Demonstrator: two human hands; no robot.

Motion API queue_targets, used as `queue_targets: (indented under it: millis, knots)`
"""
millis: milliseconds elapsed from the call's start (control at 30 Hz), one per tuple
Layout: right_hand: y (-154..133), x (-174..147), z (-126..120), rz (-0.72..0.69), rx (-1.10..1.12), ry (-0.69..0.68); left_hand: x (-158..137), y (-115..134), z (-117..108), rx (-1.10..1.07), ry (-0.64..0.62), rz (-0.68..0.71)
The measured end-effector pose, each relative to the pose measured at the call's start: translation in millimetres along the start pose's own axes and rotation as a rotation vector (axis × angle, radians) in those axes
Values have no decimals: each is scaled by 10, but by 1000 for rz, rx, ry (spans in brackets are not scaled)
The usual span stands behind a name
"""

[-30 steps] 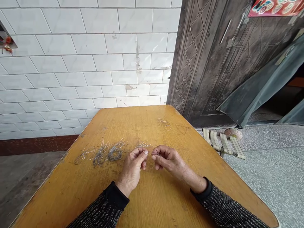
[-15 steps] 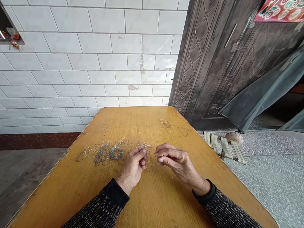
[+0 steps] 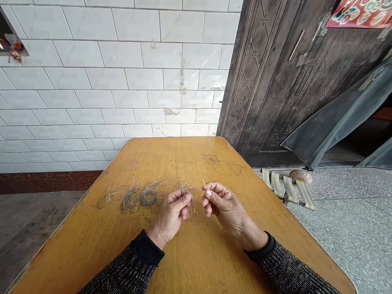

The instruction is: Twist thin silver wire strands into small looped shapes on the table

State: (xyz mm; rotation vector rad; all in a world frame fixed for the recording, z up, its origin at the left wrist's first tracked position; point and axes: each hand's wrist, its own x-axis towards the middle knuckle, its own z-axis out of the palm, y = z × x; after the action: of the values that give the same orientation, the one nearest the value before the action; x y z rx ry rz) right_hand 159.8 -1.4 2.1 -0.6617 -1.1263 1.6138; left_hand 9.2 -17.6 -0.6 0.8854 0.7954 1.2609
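Over the middle of the table, my left hand (image 3: pixel 170 214) is closed, thumb against fingers, on a thin wire (image 3: pixel 193 206) that curves out past the fingertips. My right hand (image 3: pixel 228 210), just across a small gap, pinches a thin wire too; its pale tip (image 3: pixel 204 183) sticks up above the fingers. Whether both hands hold one and the same wire I cannot tell. Left of my left hand lie a round wire coil (image 3: pixel 149 197), a tangled wire bundle (image 3: pixel 130 199) and looser wire strands (image 3: pixel 110 196). More short wire ends (image 3: pixel 185 186) fan out behind my left fingers.
On the wooden table (image 3: pixel 196 261), a thin copper-coloured wire tangle (image 3: pixel 212 159) and a bent wire (image 3: pixel 236 168) lie farther back. A white tiled wall (image 3: pixel 122 98) rises behind. To the right are a dark door (image 3: pixel 275 94), a curtain (image 3: pixel 337 118), a striped-strap stool (image 3: pixel 289 188) and a ball (image 3: pixel 300 176).
My right hand has turned, thumb now on top, and a wire tip shows upright above its fingers. My left hand stays almost in place, still pinching. The coils have not moved.
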Motion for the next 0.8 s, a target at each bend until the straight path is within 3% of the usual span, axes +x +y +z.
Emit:
queue_targets:
  millis: [233,533,667,800]
  knots:
    - [-69,-12,-81,-159,-378,23,-3,53,-68,109,-170,-117]
    - [-224,-114,-169,-365,-1051,-291,-1,160,-128,327,-343,-228]
    - [-258,-139,-147,-493,-1234,-391,-10,184,-141,442,-372,-296]
    - [-209,-159,-120,-499,-1335,-481,-15,182,-171,534,-451,-377]
